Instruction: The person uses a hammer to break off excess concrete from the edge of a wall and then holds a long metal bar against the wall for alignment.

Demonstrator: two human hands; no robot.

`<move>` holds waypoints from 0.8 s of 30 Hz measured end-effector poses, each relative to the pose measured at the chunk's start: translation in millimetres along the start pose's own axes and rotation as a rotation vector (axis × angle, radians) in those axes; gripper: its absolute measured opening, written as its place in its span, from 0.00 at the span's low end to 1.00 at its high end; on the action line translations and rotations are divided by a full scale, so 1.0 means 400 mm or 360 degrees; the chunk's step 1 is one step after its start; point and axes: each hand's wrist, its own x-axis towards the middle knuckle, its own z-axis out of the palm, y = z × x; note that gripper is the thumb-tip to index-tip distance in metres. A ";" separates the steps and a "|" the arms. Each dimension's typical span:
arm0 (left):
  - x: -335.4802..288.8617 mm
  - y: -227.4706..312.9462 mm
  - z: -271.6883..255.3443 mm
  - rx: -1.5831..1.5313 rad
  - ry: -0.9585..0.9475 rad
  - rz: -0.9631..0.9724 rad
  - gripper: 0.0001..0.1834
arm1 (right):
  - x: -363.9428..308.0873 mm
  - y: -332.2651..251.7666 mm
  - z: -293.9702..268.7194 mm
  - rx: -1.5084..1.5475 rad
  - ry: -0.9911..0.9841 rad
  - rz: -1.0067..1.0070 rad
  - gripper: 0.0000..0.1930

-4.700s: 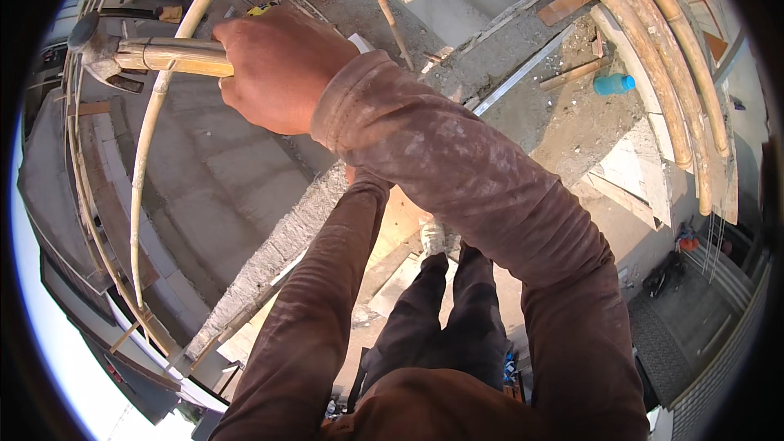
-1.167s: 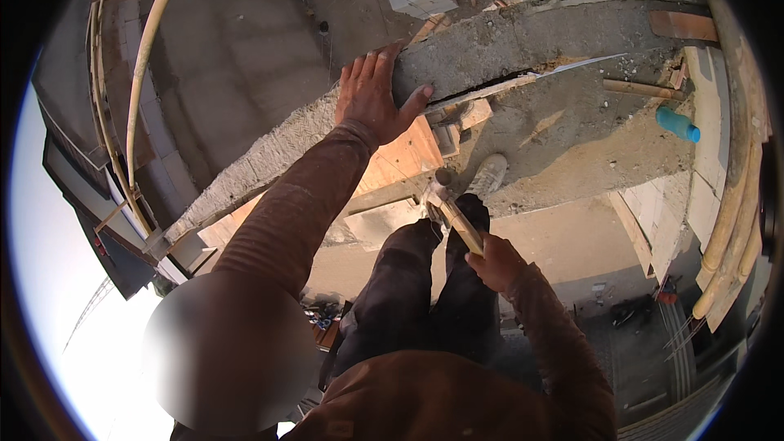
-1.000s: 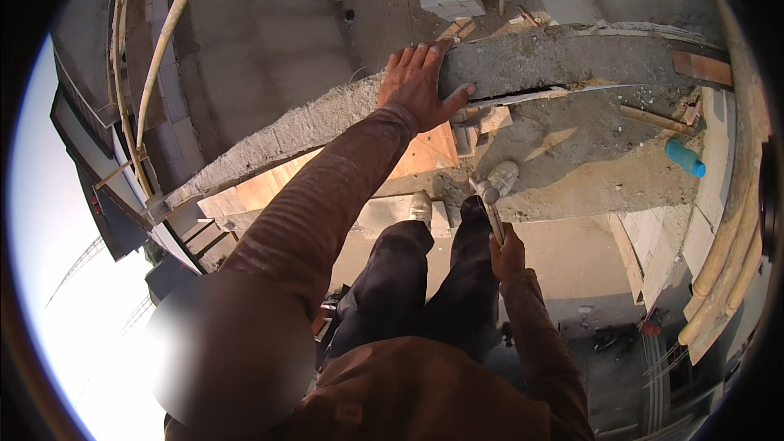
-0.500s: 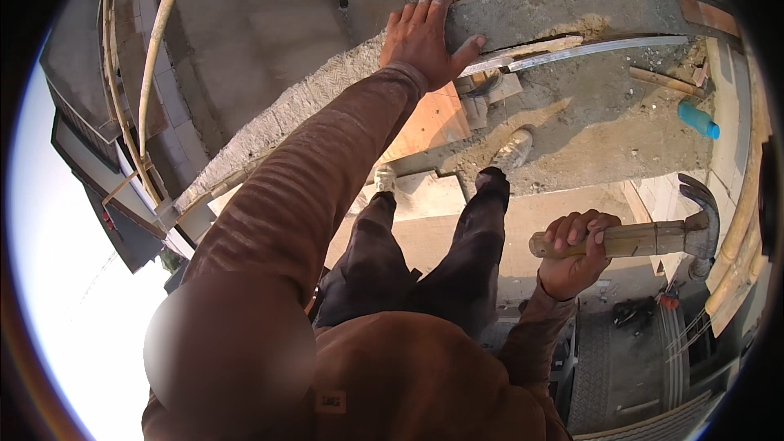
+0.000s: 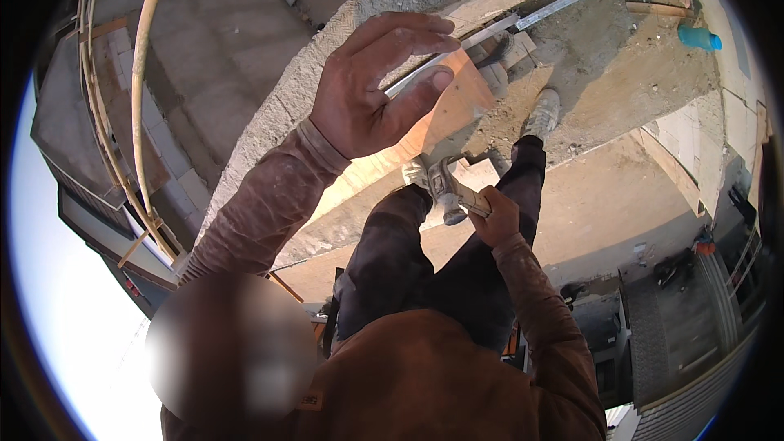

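Note:
My left hand is raised with its fingers curved and its thumb apart, and nothing is in it. In the view it overlaps the rough concrete wall top and an orange-brown wooden board; whether it touches either I cannot tell. My right hand is wrapped round the wooden handle of a claw hammer, held in front of my legs. The hammer's metal head points to the left, near my left shoe.
A straight pale metal strip runs along the wall's inner side. Broken block pieces lie by the board. A blue bottle lies at the far right on rubble-strewn ground. Bamboo poles stand at the left, and a lower level shows at the lower right.
My left hand has come off the concrete wall top and moved nearer to me. My right hand has swung the hammer from the right to the middle, its head now pointing left.

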 end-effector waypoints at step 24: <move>-0.551 -0.406 -0.166 0.0860 0.0210 -0.0736 0.53 | 0.498 0.162 0.761 0.1232 -0.0115 0.0082 0.06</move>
